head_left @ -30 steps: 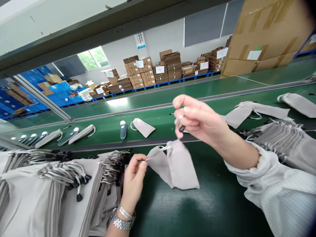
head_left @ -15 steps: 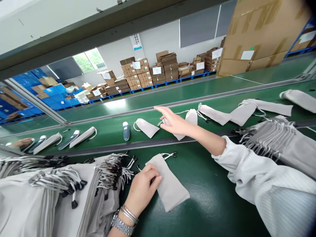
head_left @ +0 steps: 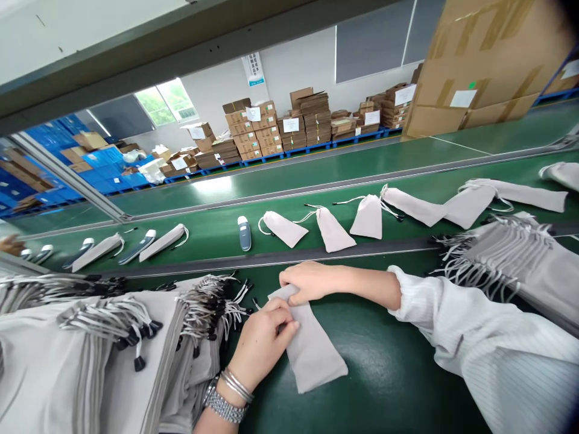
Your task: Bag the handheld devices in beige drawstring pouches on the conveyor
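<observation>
A grey drawstring pouch (head_left: pixel 314 352) lies flat on the green bench in front of me. My left hand (head_left: pixel 265 343) rests on its upper left part, fingers curled and pinching the fabric near the mouth. My right hand (head_left: pixel 307 282) grips the pouch's top edge with closed fingers. Just beyond, on the green conveyor belt (head_left: pixel 407 181), several more grey pouches lie in a row, the nearest one (head_left: pixel 333 232) straight ahead. A small grey and white device (head_left: pixel 244 233) lies on the belt to their left.
Big stacks of grey pouches with black-tipped cords lie at my left (head_left: pixel 113 337) and at my right (head_left: pixel 515 253). More devices and pouches (head_left: pixel 145 244) sit further left on the belt. Cardboard boxes (head_left: pixel 488 66) and blue crates fill the background.
My right hand put a pouch on the belt, then came back to the top of the pouch on the bench. The belt's pouches have shifted right. My left hand stays on the pouch.
</observation>
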The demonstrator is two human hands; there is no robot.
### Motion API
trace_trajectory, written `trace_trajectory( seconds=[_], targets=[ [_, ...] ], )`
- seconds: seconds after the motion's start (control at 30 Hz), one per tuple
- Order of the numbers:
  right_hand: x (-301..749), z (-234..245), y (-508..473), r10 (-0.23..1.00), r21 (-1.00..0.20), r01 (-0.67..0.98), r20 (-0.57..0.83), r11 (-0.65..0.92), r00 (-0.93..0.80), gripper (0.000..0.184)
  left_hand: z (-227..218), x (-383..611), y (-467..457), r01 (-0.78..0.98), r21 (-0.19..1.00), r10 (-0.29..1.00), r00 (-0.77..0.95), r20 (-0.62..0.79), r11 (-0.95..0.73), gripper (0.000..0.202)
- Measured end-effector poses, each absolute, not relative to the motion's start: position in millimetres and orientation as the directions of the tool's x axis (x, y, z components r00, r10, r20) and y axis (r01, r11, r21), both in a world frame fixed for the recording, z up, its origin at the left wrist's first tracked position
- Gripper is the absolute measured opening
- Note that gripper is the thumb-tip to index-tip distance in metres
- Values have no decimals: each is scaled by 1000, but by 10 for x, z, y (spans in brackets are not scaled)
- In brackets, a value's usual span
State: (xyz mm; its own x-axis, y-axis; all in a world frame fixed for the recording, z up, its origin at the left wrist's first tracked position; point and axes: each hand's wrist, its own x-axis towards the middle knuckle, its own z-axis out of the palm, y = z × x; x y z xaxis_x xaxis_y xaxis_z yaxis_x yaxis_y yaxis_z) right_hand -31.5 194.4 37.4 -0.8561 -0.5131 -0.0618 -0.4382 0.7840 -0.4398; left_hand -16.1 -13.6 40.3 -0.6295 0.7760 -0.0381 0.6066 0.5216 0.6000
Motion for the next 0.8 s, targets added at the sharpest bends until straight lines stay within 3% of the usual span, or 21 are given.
trace_trajectory(
  seconds=[0.1,0.23,0.3,0.4,0.5,0.57,0.63,0.7,0.8],
  targets=[
    [-409,481,2128,-458,-429,-395,-51,812,-887,33,402,-166,-137,610,592,777,-628,-44,526,23],
    [-590,653,2687,-42,-247,-14,-107,969,-993,25,411,-162,-137,606,589,773,-632,-52,535,25],
    [-656,654,2982,95,-173,122,-156,977,-983,20,413,-158,-137,603,590,771,-635,-51,536,26],
    [-696,582,3270,190,-139,216,-174,966,-966,24,413,-151,-135,601,591,768,-638,-49,537,26],
    [-694,553,3271,274,-129,280,-67,951,-959,30,418,-148,-135,603,592,770,-637,-46,535,26],
    [-680,587,3106,257,-159,250,19,955,-966,31,424,-151,-137,605,595,775,-630,-48,529,26],
    [-646,631,2842,151,-210,135,60,968,-987,27,431,-155,-139,610,597,783,-620,-51,522,26],
    [-580,642,2533,-59,-310,-65,28,949,-998,26,438,-154,-141,619,591,790,-611,-50,517,25],
    [-439,570,2128,-426,-511,-338,-62,790,-903,34,447,-132,-143,638,568,794,-607,-45,520,23]
  ],
)
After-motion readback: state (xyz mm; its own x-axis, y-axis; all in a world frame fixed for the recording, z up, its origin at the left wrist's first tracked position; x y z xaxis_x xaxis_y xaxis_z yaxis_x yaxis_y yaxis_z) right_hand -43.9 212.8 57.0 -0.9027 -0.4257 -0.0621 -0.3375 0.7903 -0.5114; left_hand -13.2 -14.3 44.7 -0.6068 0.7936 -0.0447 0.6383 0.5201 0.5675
